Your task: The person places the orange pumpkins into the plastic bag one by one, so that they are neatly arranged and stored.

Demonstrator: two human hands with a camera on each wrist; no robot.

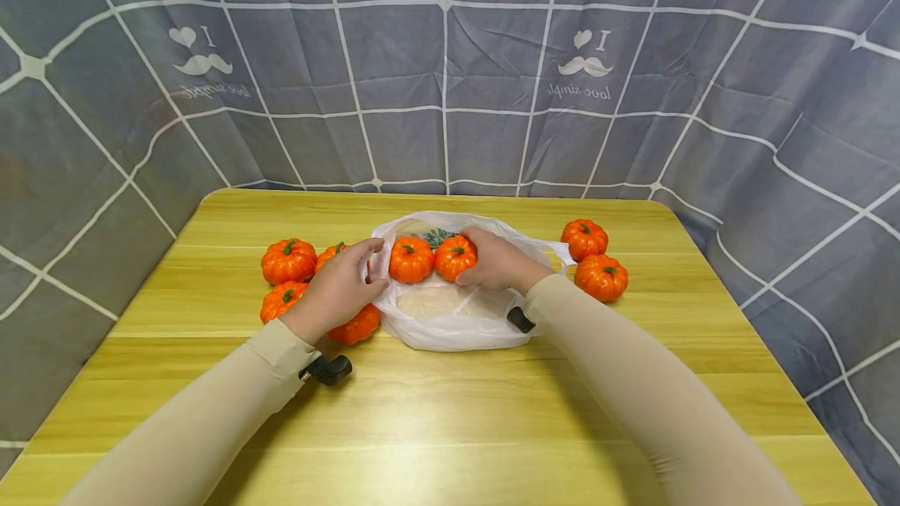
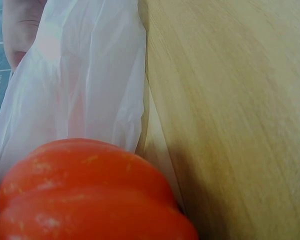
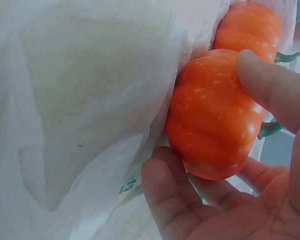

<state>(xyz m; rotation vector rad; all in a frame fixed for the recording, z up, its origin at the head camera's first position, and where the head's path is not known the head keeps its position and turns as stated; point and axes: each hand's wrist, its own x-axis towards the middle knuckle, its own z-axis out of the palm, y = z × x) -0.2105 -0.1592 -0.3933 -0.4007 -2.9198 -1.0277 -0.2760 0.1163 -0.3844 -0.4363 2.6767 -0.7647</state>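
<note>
A white plastic bag (image 1: 450,340) lies with its mouth spread wide in the middle of the table. Inside its left part sits a small orange pumpkin (image 1: 411,259) with a green stem. Right beside that one, my right hand (image 1: 501,260) grips a second small pumpkin (image 3: 215,115), thumb on one side and fingers curled on the other. At the bag's left rim, my left hand (image 1: 341,291) holds the plastic between thumb and fingers. In the left wrist view, a pumpkin (image 2: 90,195) outside the bag fills the bottom, and the bag's side (image 2: 90,75) rises behind it.
Several more pumpkins stand left of the bag, among them one at the back (image 1: 288,261), partly behind my left hand. Two others, a rear pumpkin (image 1: 584,240) and a front pumpkin (image 1: 601,278), stand to the right. A grey checked curtain (image 1: 492,147) surrounds the wooden table (image 1: 450,428).
</note>
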